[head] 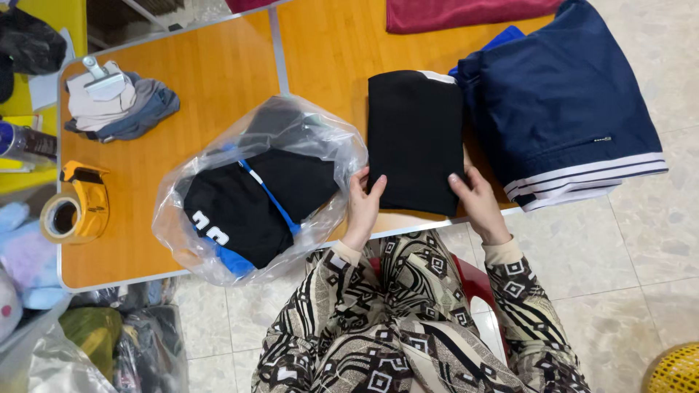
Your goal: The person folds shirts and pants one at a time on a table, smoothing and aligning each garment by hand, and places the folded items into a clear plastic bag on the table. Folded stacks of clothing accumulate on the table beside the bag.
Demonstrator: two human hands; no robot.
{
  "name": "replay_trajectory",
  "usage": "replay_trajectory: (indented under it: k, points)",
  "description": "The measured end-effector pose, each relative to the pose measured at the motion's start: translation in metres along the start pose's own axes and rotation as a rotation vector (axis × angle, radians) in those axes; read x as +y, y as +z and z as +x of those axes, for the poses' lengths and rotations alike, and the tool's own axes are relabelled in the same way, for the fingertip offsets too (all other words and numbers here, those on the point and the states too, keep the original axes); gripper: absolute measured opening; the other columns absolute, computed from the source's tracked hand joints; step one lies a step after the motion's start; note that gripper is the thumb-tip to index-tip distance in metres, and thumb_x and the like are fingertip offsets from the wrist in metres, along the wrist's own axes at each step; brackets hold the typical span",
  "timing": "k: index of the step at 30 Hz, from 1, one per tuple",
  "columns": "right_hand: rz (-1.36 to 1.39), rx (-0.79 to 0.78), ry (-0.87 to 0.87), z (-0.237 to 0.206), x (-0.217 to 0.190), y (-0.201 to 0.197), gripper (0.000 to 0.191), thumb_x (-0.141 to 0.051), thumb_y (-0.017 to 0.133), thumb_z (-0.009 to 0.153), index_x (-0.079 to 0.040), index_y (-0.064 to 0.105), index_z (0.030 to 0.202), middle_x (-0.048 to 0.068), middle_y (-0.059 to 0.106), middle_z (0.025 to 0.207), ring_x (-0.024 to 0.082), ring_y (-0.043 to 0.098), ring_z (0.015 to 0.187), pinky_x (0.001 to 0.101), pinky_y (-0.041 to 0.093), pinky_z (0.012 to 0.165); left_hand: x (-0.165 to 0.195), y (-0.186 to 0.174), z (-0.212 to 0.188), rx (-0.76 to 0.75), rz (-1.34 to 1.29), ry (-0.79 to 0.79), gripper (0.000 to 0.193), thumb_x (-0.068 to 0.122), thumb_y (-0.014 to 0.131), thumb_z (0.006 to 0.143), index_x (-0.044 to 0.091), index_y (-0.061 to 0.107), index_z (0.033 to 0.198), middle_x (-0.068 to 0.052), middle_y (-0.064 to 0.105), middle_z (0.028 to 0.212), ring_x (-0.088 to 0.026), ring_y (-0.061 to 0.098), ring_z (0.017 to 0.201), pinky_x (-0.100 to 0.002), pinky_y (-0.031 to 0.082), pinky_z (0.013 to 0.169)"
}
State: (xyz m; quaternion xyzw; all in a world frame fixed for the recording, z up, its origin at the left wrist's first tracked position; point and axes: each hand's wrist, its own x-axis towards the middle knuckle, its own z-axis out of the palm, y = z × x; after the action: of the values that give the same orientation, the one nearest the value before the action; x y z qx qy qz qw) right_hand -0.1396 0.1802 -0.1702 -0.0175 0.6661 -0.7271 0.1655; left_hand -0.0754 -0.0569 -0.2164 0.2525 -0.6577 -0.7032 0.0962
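A folded black garment (413, 138) lies on the orange table (218, 73) near its front edge. My left hand (362, 207) grips its lower left corner, thumb on top. My right hand (478, 200) holds the lower right corner the same way. To the left of my left hand lies a clear plastic bag (218, 240) with a black and blue garment (247, 200) inside. Navy shorts with white striped hems (561, 102) lie to the right, hanging over the table edge.
A tape dispenser with a brown tape roll (73, 207) sits at the table's left. A small cloth pile with a metal clip (116, 102) lies at the back left. A maroon cloth (459, 13) is at the back. Bags (95, 342) sit on the floor at left.
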Motion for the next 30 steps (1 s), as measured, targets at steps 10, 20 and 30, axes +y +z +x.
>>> replay_trajectory:
  k: [10,20,30]
  points:
    - [0.613,-0.075,0.31,-0.004,-0.042,-0.008,0.052,-0.014,0.053,0.092,-0.003,0.055,0.142,0.01,0.066,0.131,0.02,0.066,0.114,0.0324,0.053,0.1,0.07,0.006,-0.002,-0.356,-0.832,-0.409,0.07,0.05,0.064,0.092,0.005,0.051,0.145,-0.015,0.057,0.143,-0.029,0.055,0.131,-0.045,0.043,0.11]
    - [0.154,-0.049,-0.047,-0.058,-0.059,0.001,0.062,-0.01,0.056,0.095,0.003,0.044,0.155,0.014,0.058,0.139,0.021,0.057,0.123,0.0315,0.045,0.105,0.076,-0.007,-0.032,-0.622,-0.804,-0.361,0.054,0.006,0.068,0.092,-0.003,0.053,0.143,-0.015,0.065,0.128,-0.027,0.067,0.116,-0.041,0.053,0.104]
    - [0.029,-0.537,0.033,-0.044,-0.08,0.082,0.067,-0.011,0.068,0.089,0.002,0.047,0.151,0.009,0.063,0.135,0.016,0.06,0.12,0.029,0.048,0.102,0.081,-0.132,-0.119,-0.335,-0.902,-0.367,0.049,0.007,0.063,0.09,-0.004,0.057,0.137,-0.017,0.07,0.122,-0.028,0.07,0.11,-0.041,0.056,0.099]
